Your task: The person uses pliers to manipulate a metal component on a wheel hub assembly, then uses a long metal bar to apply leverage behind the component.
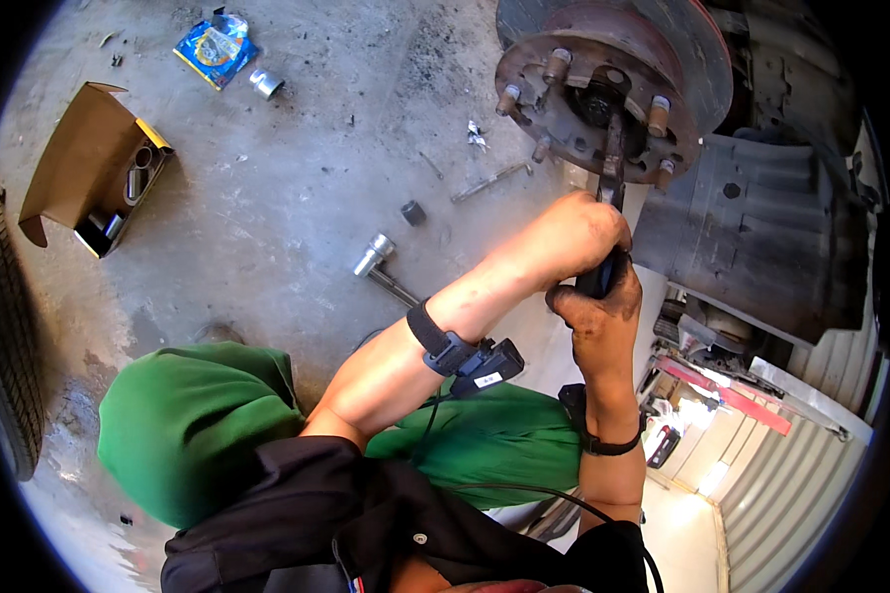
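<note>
A rusty wheel hub [534, 74] with several studs fills the upper right, in front of a brake disc [707, 59]. Dark metal pliers [612, 163] reach into the hub's centre; exactly what their jaws touch is hard to see. Both of my hands are closed on the handles. My left hand [591, 235] grips higher, nearer the hub, while my right hand [608, 308] is wrapped round the lower end, its skin smudged with grease.
A bar with a large socket [374, 255] lies on the concrete, near a small dark socket [412, 211] and a bent rod [489, 183]. Farther left are an open cardboard box [84, 148] with metal cylinders, a blue packet [216, 47], a silver cylinder [265, 83] and a tyre [8, 336].
</note>
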Demonstrator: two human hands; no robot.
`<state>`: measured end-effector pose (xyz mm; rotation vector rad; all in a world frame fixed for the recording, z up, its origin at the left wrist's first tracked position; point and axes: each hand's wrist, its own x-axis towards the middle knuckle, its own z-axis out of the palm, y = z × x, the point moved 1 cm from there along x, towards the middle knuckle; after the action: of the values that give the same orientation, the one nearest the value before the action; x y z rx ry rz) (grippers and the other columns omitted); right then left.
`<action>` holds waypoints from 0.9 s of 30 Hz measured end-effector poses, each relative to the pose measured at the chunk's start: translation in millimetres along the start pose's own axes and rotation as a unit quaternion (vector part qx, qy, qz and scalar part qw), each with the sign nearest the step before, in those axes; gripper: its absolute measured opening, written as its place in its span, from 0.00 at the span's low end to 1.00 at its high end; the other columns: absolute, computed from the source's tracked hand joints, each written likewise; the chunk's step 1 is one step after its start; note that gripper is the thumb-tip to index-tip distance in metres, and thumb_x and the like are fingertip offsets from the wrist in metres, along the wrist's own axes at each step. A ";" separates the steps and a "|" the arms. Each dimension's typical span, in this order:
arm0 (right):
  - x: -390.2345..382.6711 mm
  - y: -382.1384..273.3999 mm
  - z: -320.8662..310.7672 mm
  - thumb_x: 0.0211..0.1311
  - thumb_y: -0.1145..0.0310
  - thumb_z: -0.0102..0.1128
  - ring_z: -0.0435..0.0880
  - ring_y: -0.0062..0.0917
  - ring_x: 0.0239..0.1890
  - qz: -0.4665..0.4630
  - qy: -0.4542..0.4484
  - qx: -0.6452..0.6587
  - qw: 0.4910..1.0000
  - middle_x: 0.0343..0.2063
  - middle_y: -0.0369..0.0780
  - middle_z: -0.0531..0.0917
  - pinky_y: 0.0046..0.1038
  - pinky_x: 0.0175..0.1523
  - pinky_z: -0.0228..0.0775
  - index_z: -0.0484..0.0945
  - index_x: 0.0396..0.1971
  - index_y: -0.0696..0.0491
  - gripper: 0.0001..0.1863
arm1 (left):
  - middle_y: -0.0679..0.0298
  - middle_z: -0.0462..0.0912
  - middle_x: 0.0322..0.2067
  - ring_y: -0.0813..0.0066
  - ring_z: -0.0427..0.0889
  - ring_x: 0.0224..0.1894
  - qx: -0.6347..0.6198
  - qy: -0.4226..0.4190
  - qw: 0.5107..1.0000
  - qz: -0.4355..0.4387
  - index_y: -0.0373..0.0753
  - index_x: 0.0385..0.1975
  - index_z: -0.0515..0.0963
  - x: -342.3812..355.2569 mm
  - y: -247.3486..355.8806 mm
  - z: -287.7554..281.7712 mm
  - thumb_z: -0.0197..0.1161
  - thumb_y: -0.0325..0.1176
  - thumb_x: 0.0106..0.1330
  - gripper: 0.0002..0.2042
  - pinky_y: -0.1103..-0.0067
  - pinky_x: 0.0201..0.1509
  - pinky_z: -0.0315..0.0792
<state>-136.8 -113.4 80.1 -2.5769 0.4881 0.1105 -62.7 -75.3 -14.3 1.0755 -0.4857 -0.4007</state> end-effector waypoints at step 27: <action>98.3 104.8 20.9 0.67 0.43 0.58 0.79 0.18 0.32 -0.111 -0.383 0.600 0.694 0.34 0.35 0.80 0.23 0.39 0.75 0.78 0.48 0.54 0.27 | 0.49 0.84 0.38 0.55 0.86 0.37 -0.307 0.058 0.926 -0.213 0.26 0.47 0.75 -17.0 19.9 -34.0 0.55 0.41 0.70 0.20 0.62 0.41 0.81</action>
<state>-82.9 -218.8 -3.9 -1.0856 -0.1144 0.5435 -56.2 -32.9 -12.6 0.5764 0.0039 -0.8077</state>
